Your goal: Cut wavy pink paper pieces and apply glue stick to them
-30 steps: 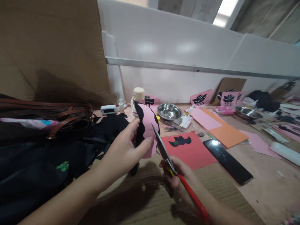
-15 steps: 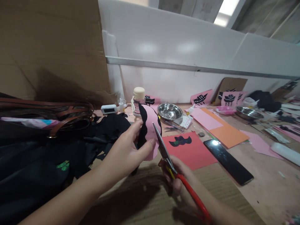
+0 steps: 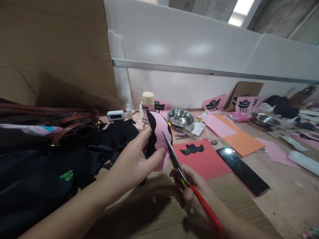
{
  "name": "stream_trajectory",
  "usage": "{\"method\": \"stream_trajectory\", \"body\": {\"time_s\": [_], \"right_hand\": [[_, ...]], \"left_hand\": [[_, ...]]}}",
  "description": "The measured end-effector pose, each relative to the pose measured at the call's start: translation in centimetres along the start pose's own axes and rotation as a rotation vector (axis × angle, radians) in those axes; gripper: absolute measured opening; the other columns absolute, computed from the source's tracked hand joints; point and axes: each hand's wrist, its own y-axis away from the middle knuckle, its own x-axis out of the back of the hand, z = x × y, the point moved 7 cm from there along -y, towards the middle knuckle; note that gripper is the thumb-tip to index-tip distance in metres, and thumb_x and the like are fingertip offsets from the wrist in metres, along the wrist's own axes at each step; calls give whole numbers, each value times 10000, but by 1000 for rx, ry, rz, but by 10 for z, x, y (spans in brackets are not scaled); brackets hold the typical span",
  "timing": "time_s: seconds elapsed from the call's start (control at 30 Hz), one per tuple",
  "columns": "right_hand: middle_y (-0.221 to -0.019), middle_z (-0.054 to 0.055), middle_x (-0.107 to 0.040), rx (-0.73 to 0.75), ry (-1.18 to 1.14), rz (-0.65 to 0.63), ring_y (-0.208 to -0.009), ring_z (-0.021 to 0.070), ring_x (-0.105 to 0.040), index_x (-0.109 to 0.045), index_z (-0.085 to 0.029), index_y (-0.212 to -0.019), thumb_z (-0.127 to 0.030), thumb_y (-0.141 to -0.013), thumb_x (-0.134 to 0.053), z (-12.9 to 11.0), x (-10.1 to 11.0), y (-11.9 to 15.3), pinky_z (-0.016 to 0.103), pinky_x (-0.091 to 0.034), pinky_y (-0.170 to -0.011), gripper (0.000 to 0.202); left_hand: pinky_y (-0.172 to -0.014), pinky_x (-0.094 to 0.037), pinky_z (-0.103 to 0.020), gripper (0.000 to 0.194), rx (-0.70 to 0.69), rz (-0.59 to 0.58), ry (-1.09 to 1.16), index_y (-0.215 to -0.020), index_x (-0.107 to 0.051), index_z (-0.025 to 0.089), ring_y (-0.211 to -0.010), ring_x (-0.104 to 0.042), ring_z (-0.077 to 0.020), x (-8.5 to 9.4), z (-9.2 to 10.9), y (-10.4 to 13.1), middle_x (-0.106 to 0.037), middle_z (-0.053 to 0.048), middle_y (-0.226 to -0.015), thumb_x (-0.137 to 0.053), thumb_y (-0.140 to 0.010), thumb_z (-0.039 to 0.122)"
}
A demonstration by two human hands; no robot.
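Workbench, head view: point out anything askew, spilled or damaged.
The large cardboard sheet at left looks damaged: its lower right edge is ragged, with a torn bit sticking out beside the white wall. No liquid spill shows; the black cloth lies rumpled.

Light was dim, with a blown-out patch high beyond the left hand [image 3: 136, 156] and two soft glare spots on the white panel [image 3: 179, 36]. Soft shadows fell below the grip; far right looked stretched and blurry.
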Motion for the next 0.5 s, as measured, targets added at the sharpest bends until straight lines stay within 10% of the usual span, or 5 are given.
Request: {"method": "stream_trajectory", "body": {"time_s": [0.5], "right_hand": [[-836, -7, -467, -15, -82, -58, -691, 157, -395, -669, -263, -1101, -845, -748, -720, -5, -5, -1, 277, -405, -617, 683]], "left_hand": [[-608, -416, -289, 164, 140, 16, 47, -910, -538, 236, -678, -546, -158, 1, -10, 2, -545, 45, -742, -641, -974, 347]]}}
